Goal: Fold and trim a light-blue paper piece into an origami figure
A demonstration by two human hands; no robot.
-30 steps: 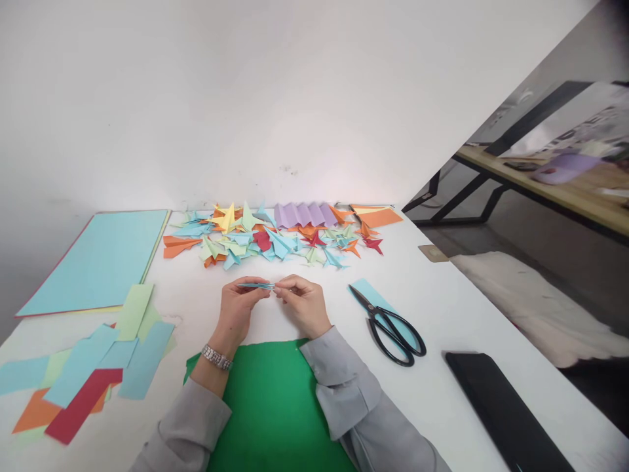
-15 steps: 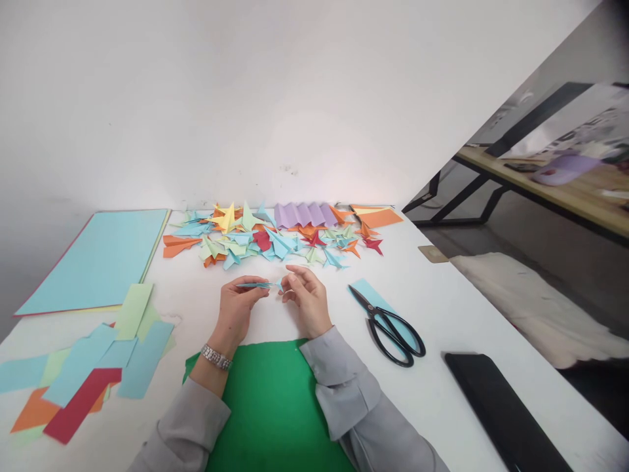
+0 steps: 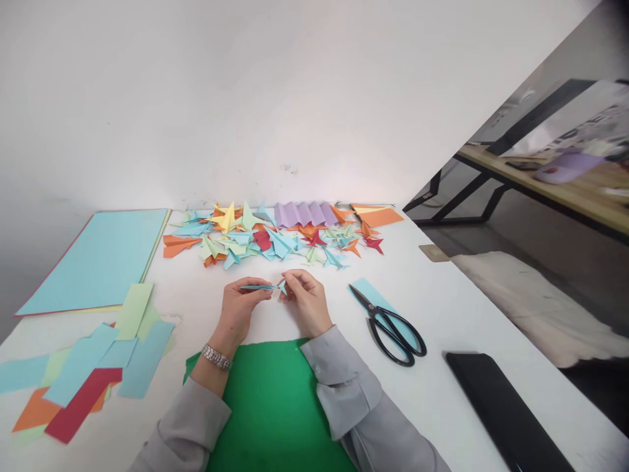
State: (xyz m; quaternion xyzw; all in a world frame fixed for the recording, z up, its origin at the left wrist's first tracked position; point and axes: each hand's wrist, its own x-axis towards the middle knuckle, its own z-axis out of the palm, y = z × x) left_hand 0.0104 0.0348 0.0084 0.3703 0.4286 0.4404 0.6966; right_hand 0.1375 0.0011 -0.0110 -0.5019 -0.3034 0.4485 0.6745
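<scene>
Between my two hands is a small folded light-blue paper plane (image 3: 258, 287), held just above the white table. My left hand (image 3: 239, 307) pinches its body between thumb and fingers. At its right end, which flares like a tail, the thumb and fingertips of my right hand (image 3: 306, 298) are closed on the paper. Part of the plane is hidden by the fingers. Beyond my hands lies a heap of folded paper planes (image 3: 236, 246) in blue, green, orange, yellow and red. Black-handled scissors (image 3: 388, 326) rest partly on a blue paper strip (image 3: 376, 295) to the right.
Loose colored paper strips (image 3: 88, 367) overlap at the left, below a stack of blue sheets (image 3: 98, 262). A pleated purple paper (image 3: 304, 214) stands by the wall. A green sheet (image 3: 275, 406) lies under my forearms. A black case (image 3: 501, 406) is at front right.
My right hand's fingers have come together on the tail end of the blue paper plane; before, they were more spread. My left hand shifted slightly to the right.
</scene>
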